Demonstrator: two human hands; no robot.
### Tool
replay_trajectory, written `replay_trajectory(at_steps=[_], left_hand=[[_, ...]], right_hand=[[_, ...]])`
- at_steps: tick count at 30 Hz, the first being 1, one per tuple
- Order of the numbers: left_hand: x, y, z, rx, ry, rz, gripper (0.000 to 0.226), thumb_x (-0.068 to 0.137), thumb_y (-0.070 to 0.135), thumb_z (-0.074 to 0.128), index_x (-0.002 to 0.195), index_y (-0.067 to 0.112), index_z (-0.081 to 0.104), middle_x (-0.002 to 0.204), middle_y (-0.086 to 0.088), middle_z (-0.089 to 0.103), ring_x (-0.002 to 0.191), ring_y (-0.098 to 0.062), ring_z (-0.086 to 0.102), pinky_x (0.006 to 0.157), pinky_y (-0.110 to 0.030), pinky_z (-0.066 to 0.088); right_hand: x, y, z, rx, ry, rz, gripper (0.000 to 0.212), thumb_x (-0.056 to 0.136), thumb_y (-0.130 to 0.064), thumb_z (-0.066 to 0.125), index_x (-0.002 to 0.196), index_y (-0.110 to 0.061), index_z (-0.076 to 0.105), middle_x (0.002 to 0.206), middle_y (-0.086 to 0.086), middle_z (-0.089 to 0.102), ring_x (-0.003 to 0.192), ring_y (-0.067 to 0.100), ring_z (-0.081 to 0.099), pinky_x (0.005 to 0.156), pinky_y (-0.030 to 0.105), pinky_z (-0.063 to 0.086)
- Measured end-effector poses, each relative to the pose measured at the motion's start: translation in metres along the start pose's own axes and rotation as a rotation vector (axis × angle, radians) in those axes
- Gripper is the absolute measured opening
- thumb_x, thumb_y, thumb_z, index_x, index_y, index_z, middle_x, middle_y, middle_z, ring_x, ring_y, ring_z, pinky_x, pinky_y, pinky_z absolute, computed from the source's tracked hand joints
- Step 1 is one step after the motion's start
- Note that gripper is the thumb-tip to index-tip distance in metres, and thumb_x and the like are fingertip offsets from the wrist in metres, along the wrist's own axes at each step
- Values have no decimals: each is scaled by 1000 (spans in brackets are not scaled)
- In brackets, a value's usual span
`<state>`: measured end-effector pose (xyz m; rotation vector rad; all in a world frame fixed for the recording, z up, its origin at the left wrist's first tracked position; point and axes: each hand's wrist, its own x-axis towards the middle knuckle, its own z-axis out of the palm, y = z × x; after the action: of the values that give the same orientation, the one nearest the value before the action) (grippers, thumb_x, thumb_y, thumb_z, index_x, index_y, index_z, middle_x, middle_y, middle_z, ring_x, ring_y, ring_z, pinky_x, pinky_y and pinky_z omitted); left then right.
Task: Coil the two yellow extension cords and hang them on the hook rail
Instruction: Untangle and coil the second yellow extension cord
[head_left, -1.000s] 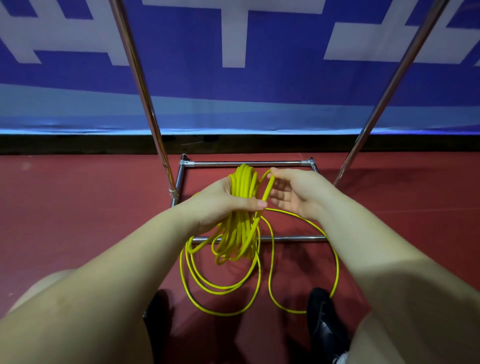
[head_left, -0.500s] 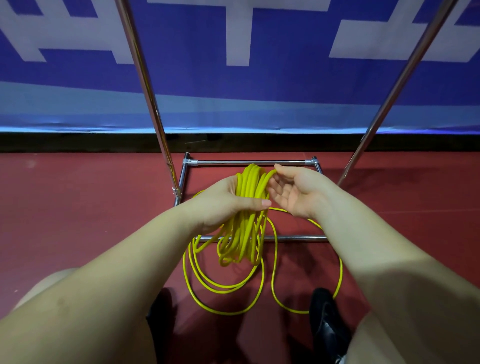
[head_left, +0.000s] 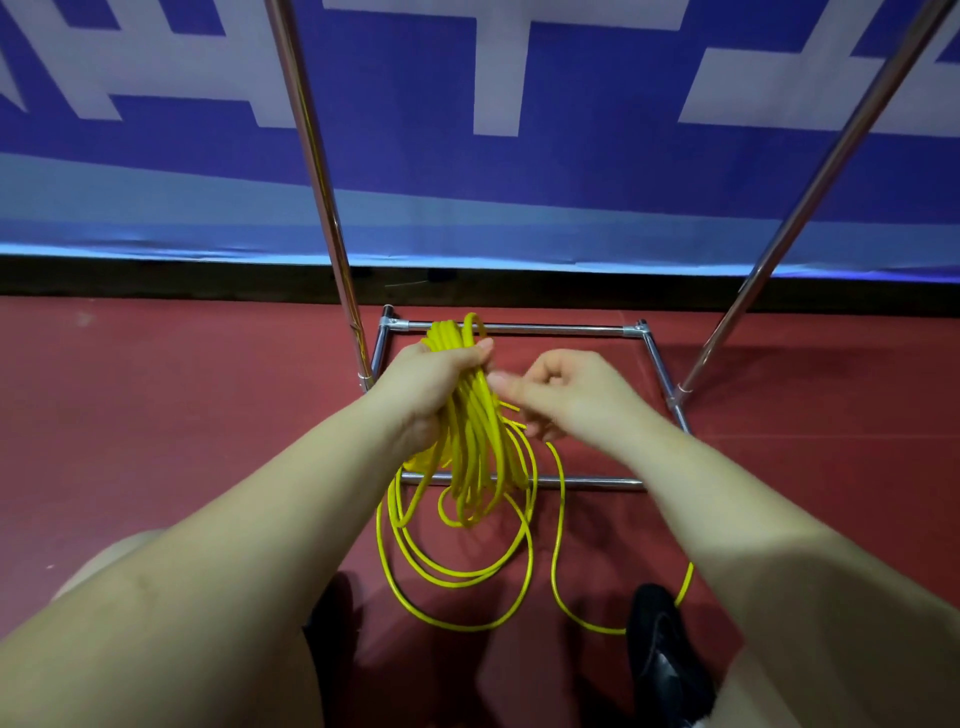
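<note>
Left hand (head_left: 434, 387) grips the bundled loops of the yellow cord (head_left: 470, 447), fingers and thumb wrapped round the top of the coil; loop tops stick up just above the thumb. Coil hangs down from that hand, lower loops dangling in front of the near bar of the metal rack base (head_left: 587, 483). Right hand (head_left: 566, 395) sits just right of the coil, fingers curled inward, fingertips touching or nearly touching the strands; cannot tell whether it actually pinches a strand, though one strand runs out from under it. From below the right hand that loose strand drops to the red floor (head_left: 156, 415), curves toward the person, and passes beside a black shoe (head_left: 660, 654) under the right forearm. More slack loops lie on the floor below the left hand, between the two forearms. Two slanted chrome poles (head_left: 322, 197) rise from the base, one behind the left hand, one beyond the right. Blue and white banner (head_left: 571, 182) stands behind the rack. Only one cord seen.
</note>
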<state>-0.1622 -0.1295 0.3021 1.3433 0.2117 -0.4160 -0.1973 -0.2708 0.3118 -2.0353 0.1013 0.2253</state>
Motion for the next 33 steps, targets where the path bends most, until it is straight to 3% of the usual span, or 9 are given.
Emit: replay_trajectory(at_steps=[3, 10, 14, 17, 20, 22, 24, 27, 33], left_hand=[[6, -1, -3, -24, 85, -23, 25, 89, 14, 63, 65, 6, 58, 61, -8, 52, 56, -21, 50, 58, -30, 47], [11, 6, -7, -155, 124, -40, 26, 89, 19, 64, 66, 7, 60, 60, -7, 55, 57, -22, 53, 66, -35, 50], [13, 7, -6, -167, 149, -16, 25, 89, 18, 64, 67, 8, 60, 60, -6, 55, 56, -21, 53, 68, -36, 49], [19, 12, -10, -301, 182, -14, 19, 93, 15, 58, 74, 10, 59, 63, -1, 56, 53, -12, 58, 58, -26, 51], [24, 21, -23, -414, 204, -8, 21, 96, 15, 52, 76, 10, 54, 67, 0, 54, 57, -9, 61, 55, -26, 51], [25, 26, -29, -439, 221, 4, 20, 96, 14, 52, 77, 9, 55, 68, -1, 55, 56, -9, 61, 55, -26, 52], [23, 29, -31, -431, 232, 27, 20, 95, 12, 53, 76, 8, 56, 61, 0, 57, 50, -9, 59, 52, -22, 53], [22, 29, -32, -422, 235, 73, 22, 95, 11, 54, 73, 8, 57, 48, 3, 56, 44, -7, 57, 52, -21, 52], [24, 26, -31, -365, 181, 145, 20, 93, 9, 56, 74, 9, 57, 51, 2, 58, 47, -7, 58, 49, -20, 51]], right_hand=[[-4, 9, 14, -210, 7, -122, 29, 67, -34, 81, 71, -23, 55, 59, -10, 55, 48, 1, 48, 54, 19, 41], [3, 11, 14, -361, 105, -356, 6, 87, -22, 61, 89, -20, 55, 74, -7, 57, 66, 10, 56, 70, 29, 47], [3, 8, 10, -225, -119, -200, 17, 94, -24, 51, 79, -23, 44, 69, -1, 59, 66, 17, 61, 70, 30, 48], [0, 13, 0, -503, -300, -121, 23, 96, -26, 48, 73, -25, 46, 73, -3, 61, 69, 15, 56, 65, 26, 42], [-2, 25, -10, -696, -409, -48, 14, 96, -20, 46, 89, -20, 59, 78, -9, 58, 76, 13, 54, 58, 11, 37], [-1, 31, -17, -627, -357, -34, 13, 94, -12, 48, 96, -18, 59, 75, -13, 57, 68, 7, 53, 59, 7, 37], [0, 33, -25, -493, -285, -23, 10, 93, -8, 51, 97, -16, 56, 77, -7, 64, 67, 8, 57, 65, 15, 44], [-2, 30, -38, -261, -219, 33, 9, 94, -7, 49, 94, -12, 57, 71, 0, 64, 56, 14, 54, 53, 20, 49], [-9, 19, -55, 480, -154, 362, 15, 94, -5, 48, 87, -7, 62, 67, 2, 66, 47, 9, 61, 46, 23, 54]])
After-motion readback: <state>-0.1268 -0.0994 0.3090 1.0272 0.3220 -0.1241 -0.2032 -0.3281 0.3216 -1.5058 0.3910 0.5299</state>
